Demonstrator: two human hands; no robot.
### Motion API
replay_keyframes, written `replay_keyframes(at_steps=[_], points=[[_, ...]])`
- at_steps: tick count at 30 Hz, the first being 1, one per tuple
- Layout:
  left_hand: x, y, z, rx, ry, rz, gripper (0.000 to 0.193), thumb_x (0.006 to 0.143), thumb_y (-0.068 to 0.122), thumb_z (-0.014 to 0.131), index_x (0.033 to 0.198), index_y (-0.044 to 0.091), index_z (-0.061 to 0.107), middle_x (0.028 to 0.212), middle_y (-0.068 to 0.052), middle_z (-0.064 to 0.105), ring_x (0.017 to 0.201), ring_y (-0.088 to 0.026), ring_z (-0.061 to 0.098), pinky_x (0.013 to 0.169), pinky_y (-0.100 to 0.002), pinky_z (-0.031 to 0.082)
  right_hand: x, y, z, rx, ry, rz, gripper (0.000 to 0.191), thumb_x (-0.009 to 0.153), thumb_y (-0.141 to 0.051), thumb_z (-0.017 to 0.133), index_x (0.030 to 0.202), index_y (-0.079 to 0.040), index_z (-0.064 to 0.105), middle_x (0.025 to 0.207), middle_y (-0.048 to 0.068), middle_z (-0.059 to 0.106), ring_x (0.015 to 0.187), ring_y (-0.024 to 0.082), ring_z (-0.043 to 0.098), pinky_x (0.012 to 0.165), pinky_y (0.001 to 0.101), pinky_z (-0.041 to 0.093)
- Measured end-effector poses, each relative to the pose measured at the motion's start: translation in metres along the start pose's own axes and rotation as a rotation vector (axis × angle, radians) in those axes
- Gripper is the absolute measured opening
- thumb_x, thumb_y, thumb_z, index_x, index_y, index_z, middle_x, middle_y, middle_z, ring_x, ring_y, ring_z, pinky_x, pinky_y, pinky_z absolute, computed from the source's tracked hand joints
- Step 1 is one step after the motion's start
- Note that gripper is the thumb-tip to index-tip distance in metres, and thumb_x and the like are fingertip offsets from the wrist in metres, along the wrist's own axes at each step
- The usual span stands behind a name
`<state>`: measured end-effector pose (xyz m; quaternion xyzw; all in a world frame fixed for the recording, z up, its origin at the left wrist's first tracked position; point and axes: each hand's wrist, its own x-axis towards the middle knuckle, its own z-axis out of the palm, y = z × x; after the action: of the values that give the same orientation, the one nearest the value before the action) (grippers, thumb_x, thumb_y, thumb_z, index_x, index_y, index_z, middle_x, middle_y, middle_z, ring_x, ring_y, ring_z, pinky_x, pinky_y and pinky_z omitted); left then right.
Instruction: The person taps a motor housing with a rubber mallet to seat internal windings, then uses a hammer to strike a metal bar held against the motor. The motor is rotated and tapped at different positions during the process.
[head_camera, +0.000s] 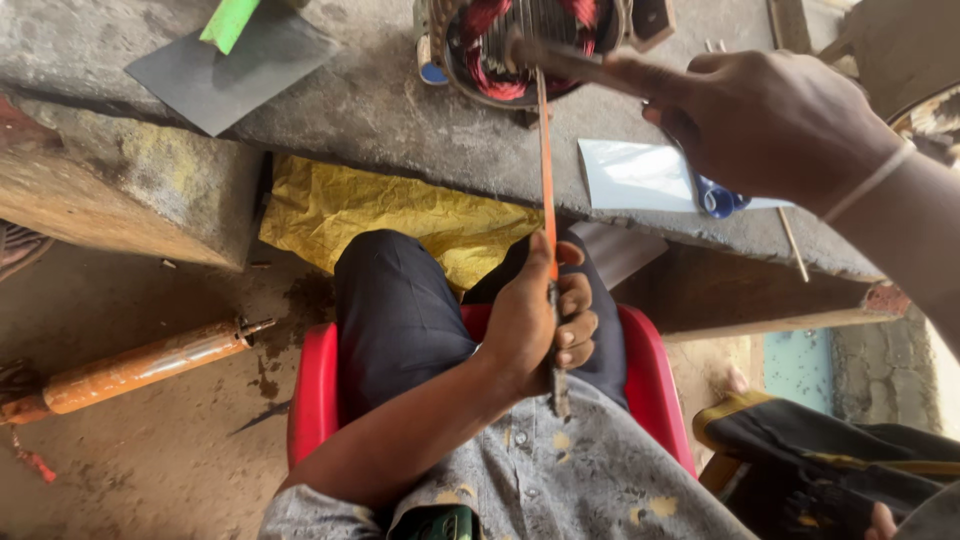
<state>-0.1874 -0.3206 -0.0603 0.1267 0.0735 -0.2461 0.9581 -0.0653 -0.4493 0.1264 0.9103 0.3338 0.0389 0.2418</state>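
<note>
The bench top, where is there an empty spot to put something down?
Bare bench top lies between the dark grey sheet and the motor stator. It is crowded on the right: the right hand with its tool, the white sheet, and the orange rod held by the left hand.

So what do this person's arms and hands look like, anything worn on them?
Both hands are bare, with no gloves. The left hand shows a bare forearm that runs back to a short grey sleeve with pale yellowish blotches, part of a patterned shirt. The right hand has a thin pale band around the wrist; no sleeve shows on that arm.
</note>
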Motion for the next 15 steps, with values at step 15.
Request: replay_keyframes(at_steps=[15], points=[[-0.004,-0.009,-0.004,-0.032,0.037,-0.072,0.044,0.104,0.065,0.037,0.109,0.023,0.046,0.071,0.002,0.039,0.041,-0.009,0.038,0.035,-0.025,0.032,-0.008,0.012,0.010,0.078,0.202,-0.095,0.048,0.111,-0.029,0.052,0.159,-0.034,0.048,0.080,0.007,0.069,0.056,0.022,0.066,0.051,0.0353,0.051]])
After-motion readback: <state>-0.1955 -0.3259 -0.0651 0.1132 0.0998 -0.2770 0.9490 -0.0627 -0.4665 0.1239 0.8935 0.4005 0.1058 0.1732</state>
